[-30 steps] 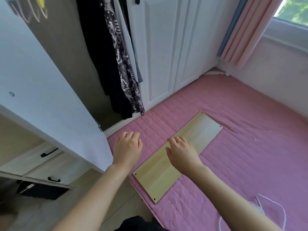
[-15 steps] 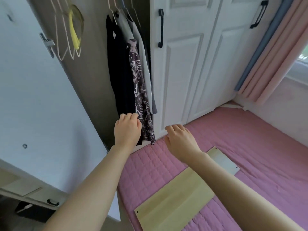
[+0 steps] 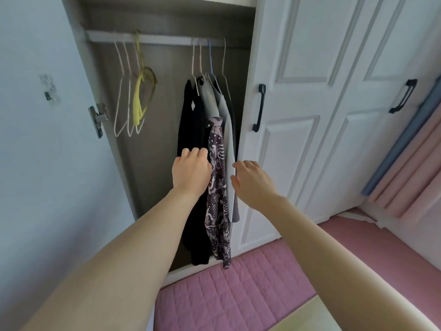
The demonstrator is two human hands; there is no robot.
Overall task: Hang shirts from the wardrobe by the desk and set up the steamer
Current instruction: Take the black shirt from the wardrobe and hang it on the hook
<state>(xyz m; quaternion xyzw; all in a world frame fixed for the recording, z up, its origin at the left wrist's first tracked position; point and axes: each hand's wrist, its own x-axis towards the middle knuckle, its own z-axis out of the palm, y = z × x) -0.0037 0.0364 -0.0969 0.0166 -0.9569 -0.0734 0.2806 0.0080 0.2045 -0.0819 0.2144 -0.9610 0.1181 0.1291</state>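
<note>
Though both hands are raised to the clothes, neither has taken hold of anything yet. The wardrobe (image 3: 162, 17) fills the far side of the view, its left door swung wide and its right door (image 3: 298, 115) closed, with a pink quilted mat (image 3: 238, 295) on the near floor. Under the rail (image 3: 152, 39) hang the shirts (image 3: 210, 130): dark ones to the left, a grey one to the right, and a patterned purple piece (image 3: 216, 187) tied around the grey one's front. Further left hang bare wire hangers (image 3: 124, 91), one carrying something yellow.

The left hand (image 3: 191, 170) sits in front of the dark cloth with fingers loosely bent and nothing visibly held; whether the tips touch the cloth cannot be told. The right hand (image 3: 250, 182) is relaxed and spread, its fingertips just beside the grey shirt's edge by the closed door.

These garments look light, soft and limp, so grabbing the cloth would only bunch it. The better hold is probably high up, at the thin hanger hooks (image 3: 210, 56) on the rail, lifting each one off. Wire hangers likely bend and tangle easily, so separate them first.
</note>
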